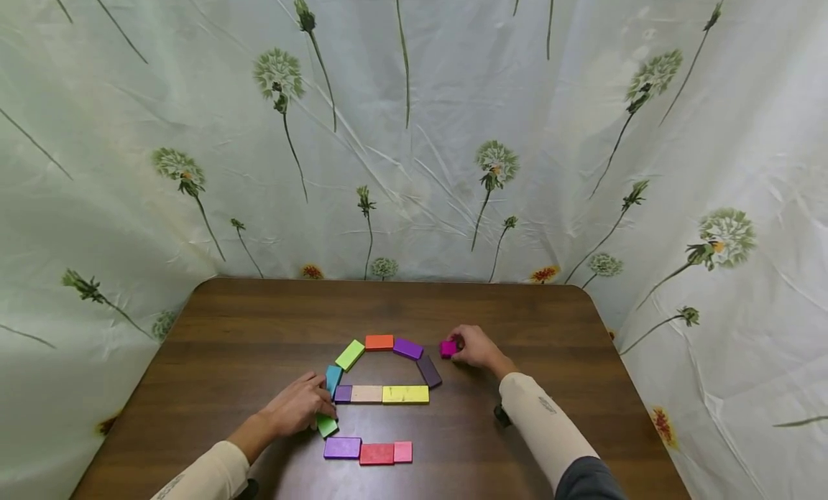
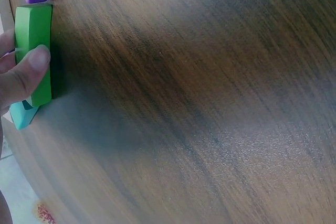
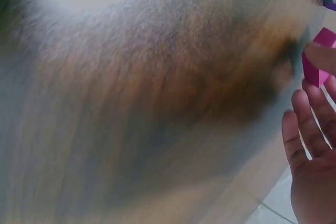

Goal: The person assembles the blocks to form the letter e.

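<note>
Between thumb and fingers my left hand (image 1: pixel 300 404) pinches a green block (image 2: pixel 34 51) on the table, just below a teal block (image 1: pixel 333 378). My right hand (image 1: pixel 477 348) holds a small magenta block (image 1: pixel 448 349) by its sides, right of a dark purple block (image 1: pixel 430 371). An arch runs through a light green block (image 1: pixel 350 355), an orange block (image 1: pixel 379 343) and a purple block (image 1: pixel 408 348). Across its base lie a small purple block (image 1: pixel 343 394), a beige block (image 1: pixel 366 394) and a yellow block (image 1: pixel 405 394).
Nearer the front edge, a lilac block (image 1: pixel 342 448), a red block (image 1: pixel 376 454) and a pink block (image 1: pixel 403 452) form a row. The brown wooden table (image 1: pixel 517 442) ends at a pale curtain (image 1: pixel 427 162) with dandelion prints behind it.
</note>
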